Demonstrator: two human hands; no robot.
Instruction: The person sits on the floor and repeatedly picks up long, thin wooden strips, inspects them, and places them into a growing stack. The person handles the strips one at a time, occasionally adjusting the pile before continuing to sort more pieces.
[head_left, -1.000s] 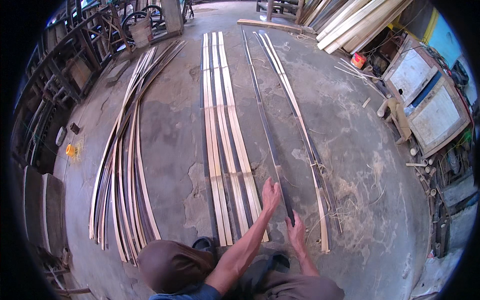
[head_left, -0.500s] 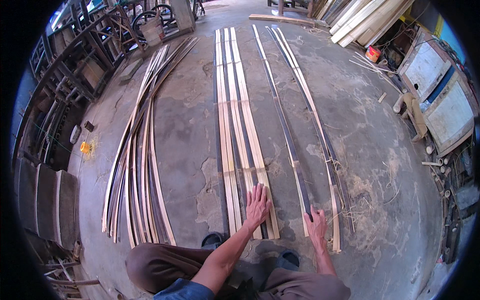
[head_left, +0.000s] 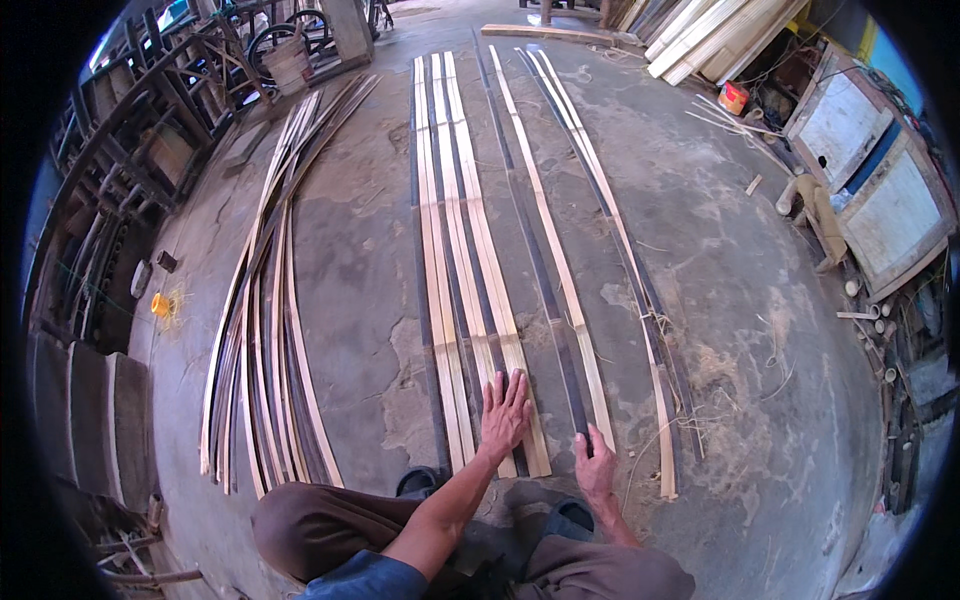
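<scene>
My right hand [head_left: 596, 462] pinches the near end of a dark strip [head_left: 571, 380] between thumb and fingers; can't tell if it also brushes the pale strip [head_left: 554, 250] just to its right. My left hand [head_left: 505, 418] is spread, palm down, on the near part of the striped row [head_left: 471, 300], gripping nothing. The dark strip runs away from me along the floor [head_left: 350, 280], between that row and the pale strip, with a gap on its left. Progress, my judgement: the striped row looks done so far, pale and dark strips flat, side by side, near ends roughly level. Outside it: the dark strip I'm pinching plus 1 pale strip beside it, so I'd call it partway. Farther right, a loose set [head_left: 625, 240] of pale and dark strips lies apart, a fibre tangle [head_left: 660, 323] by its nearer half. Far left, a crossed bundle [head_left: 276, 330] fans out toward me, looks unsorted; no reliable count. Beyond, pale slats [head_left: 715, 40] are stacked at upper right, near a red container [head_left: 734, 97].
</scene>
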